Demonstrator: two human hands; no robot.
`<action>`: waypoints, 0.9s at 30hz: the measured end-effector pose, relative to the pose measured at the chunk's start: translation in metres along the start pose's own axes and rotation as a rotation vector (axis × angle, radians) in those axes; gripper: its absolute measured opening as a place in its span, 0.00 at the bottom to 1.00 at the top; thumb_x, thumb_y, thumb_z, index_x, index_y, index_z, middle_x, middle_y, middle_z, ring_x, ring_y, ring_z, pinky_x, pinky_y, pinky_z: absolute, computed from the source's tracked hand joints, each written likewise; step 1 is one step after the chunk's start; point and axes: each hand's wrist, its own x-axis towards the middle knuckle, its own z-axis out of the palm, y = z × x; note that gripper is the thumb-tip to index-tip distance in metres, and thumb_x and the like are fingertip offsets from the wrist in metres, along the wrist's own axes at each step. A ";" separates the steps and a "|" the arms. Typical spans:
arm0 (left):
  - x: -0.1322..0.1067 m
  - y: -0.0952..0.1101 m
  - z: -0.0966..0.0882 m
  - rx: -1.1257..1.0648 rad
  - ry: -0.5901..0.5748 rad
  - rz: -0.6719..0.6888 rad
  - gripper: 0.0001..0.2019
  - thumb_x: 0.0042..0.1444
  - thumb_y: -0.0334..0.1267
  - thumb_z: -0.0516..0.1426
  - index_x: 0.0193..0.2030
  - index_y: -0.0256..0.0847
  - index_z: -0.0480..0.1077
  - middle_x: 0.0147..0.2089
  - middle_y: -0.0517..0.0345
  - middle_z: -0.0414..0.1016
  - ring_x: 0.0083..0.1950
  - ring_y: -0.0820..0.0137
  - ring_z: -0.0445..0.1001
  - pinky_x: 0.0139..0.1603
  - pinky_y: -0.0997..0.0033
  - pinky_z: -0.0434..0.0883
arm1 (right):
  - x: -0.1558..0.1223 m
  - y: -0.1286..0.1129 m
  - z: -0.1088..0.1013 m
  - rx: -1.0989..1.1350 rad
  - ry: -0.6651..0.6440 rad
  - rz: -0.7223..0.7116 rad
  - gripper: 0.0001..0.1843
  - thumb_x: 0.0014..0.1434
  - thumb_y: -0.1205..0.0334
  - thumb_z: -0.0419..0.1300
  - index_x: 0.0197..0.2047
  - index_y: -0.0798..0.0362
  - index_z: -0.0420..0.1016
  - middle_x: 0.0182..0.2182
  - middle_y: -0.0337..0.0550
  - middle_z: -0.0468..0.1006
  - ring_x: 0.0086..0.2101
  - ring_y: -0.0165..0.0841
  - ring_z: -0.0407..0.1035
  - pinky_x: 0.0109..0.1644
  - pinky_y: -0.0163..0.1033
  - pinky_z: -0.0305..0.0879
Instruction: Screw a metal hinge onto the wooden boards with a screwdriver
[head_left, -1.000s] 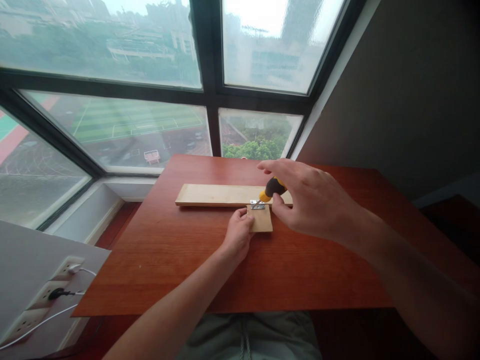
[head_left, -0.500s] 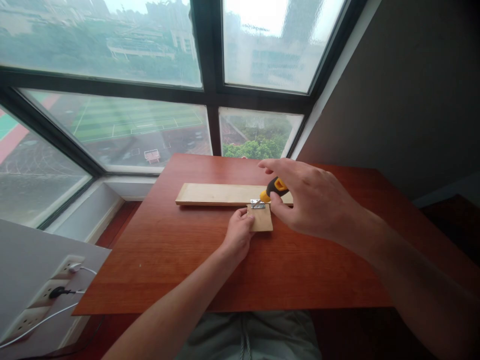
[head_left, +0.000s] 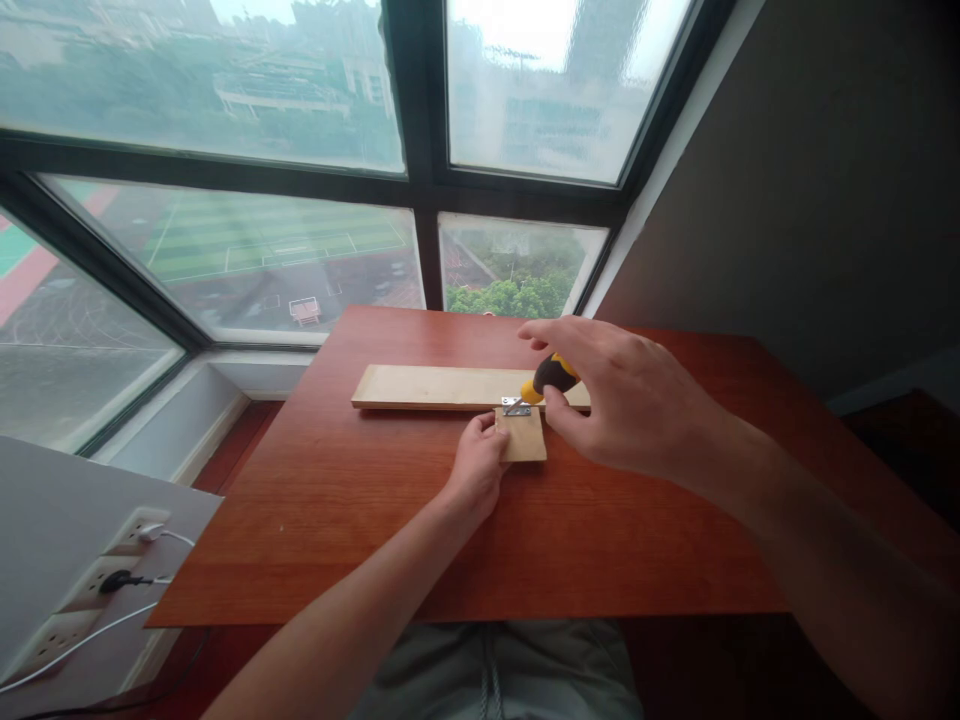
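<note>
My right hand (head_left: 622,400) grips a yellow and black screwdriver (head_left: 549,377), its tip down on a small metal hinge (head_left: 514,406). The hinge joins a long pale wooden board (head_left: 435,387) to a small square wooden piece (head_left: 525,440). Both lie on a reddish-brown table (head_left: 360,520). My left hand (head_left: 476,470) is closed on the left edge of the small piece, pressing it against the tabletop. The screwdriver's handle is largely hidden behind my right fingers.
A large window with dark frames (head_left: 420,200) stands just beyond the table's far edge. A dark wall (head_left: 810,200) rises on the right. At lower left, a white power strip (head_left: 90,590) holds plugged cables beside the table's left edge.
The screwdriver handle has turned a little in my right fingers, black and yellow parts swapping in view. Both hands and the boards stay where they were.
</note>
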 end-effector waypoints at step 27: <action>0.000 -0.001 0.000 -0.014 0.002 0.002 0.17 0.51 0.26 0.60 0.48 0.37 0.66 0.41 0.51 0.79 0.36 0.71 0.76 0.38 0.71 0.75 | 0.002 0.001 -0.001 -0.030 -0.008 0.032 0.24 0.59 0.65 0.55 0.59 0.53 0.68 0.48 0.44 0.79 0.44 0.39 0.74 0.42 0.41 0.67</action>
